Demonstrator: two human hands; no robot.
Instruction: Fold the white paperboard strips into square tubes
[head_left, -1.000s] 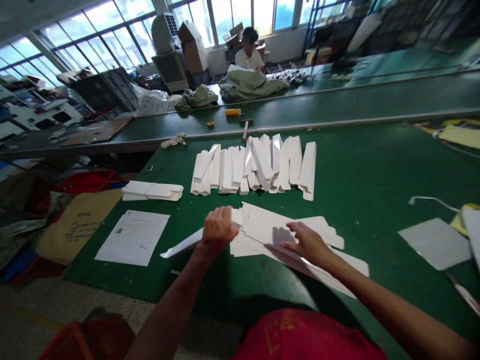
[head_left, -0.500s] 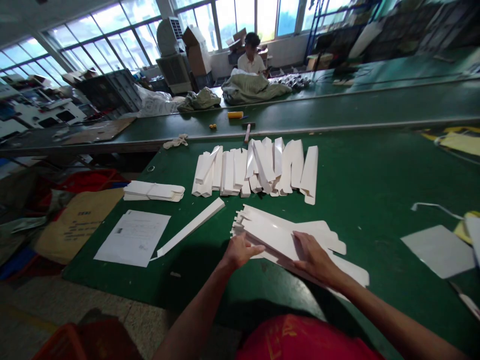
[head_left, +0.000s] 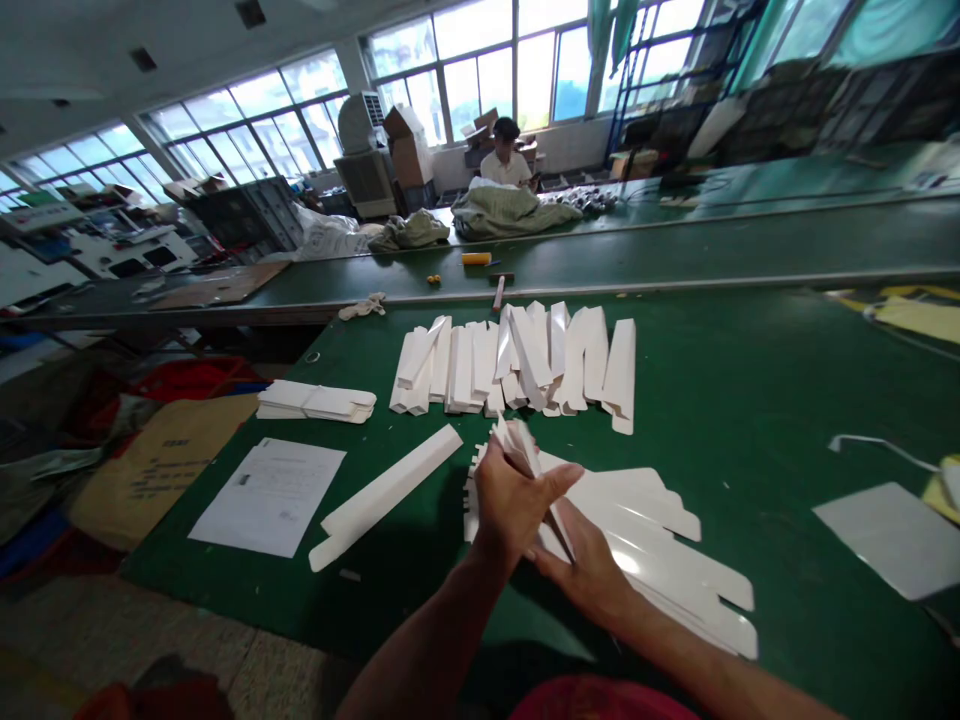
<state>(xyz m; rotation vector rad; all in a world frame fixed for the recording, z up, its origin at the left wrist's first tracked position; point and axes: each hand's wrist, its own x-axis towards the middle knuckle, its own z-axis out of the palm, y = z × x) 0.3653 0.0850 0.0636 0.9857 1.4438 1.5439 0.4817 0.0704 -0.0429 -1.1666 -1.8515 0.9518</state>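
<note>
A long white carton point(head_left: 528, 450) is gripped between both hands, tilted above the table. My left hand point(head_left: 517, 500) wraps its far end, thumb pointing right. My right hand point(head_left: 581, 560) closes round its lower, near part; some of its fingers are hidden. Under and right of the hands lies a fanned pile of flat white carton blanks point(head_left: 675, 560) with rounded flaps. One narrow white carton point(head_left: 390, 495) rests slantwise to the left. Beyond the hands, a row of several folded white cartons point(head_left: 469, 365) lies side by side, some on top of others.
On the left are a bundle of flat cartons point(head_left: 315, 400) and a printed sheet point(head_left: 270, 495). A hammer point(head_left: 500, 290) and yellow roll point(head_left: 476, 259) lie at the back. A white sheet point(head_left: 892, 535) is at right. Across the far bench point(head_left: 720, 245) sits a person point(head_left: 504, 160).
Both hands have lifted a carton off the pile and turned it more upright, closing round it. The narrow carton at left has rolled to show a broader side. The view has tilted up.
</note>
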